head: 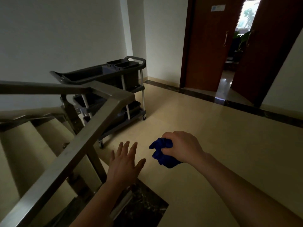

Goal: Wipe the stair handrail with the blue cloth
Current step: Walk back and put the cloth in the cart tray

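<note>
A flat steel stair handrail (pixel 78 141) runs from the lower left up to a corner at the landing, then turns left along the wall side. My right hand (pixel 182 147) is closed on a bunched blue cloth (pixel 161 152), held in the air over the landing floor, to the right of the rail and apart from it. My left hand (pixel 125 161) is spread flat with fingers apart and holds nothing; it hovers just right of the rail, between the rail and the cloth.
A grey cleaning cart (pixel 118 76) with bins on top stands behind the rail's corner. Steps (pixel 24 141) descend at the left. Beige tiled landing (pixel 213 136) stretches right toward open brown double doors (pixel 208 46). A dark marble strip (pixel 144 205) lies below my arms.
</note>
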